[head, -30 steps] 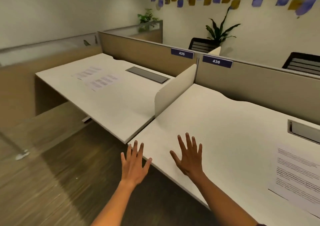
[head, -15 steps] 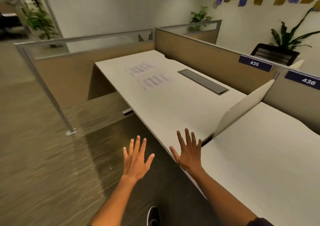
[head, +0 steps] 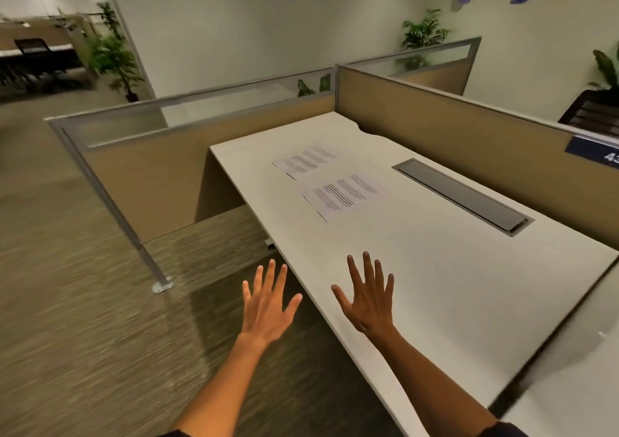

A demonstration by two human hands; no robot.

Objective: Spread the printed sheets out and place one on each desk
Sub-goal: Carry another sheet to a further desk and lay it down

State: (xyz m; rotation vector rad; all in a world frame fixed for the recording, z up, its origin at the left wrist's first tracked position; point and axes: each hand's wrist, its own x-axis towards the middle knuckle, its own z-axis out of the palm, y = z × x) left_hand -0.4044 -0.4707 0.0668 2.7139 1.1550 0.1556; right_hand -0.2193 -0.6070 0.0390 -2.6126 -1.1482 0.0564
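**Both hands spread and empty at the desk's near edge**

Holding nothing: left hand [head: 268,306] fanning its fingers wide, palm down, hovering over the carpet [head: 83,319] just off the desk's front edge. Right hand [head: 366,297] likewise splaying flat, fingers apart, floating above the near part of the desk [head: 469,286]; whether touching the white top or hanging just over it, impossible to tell. Bare forearms reaching in from the bottom of the view.

Farther along the same desk, well apart from both hands, lying flat: two printed sheets, the nearer sheet [head: 345,195] and the farther sheet [head: 306,162], side by side with a narrow strip of desktop showing between them. Sitting beside them toward the back panel: a long grey cable tray [head: 464,197] sunk into the surface. Enclosing the desk on two sides: tan partitions [head: 418,108] topped with glass.
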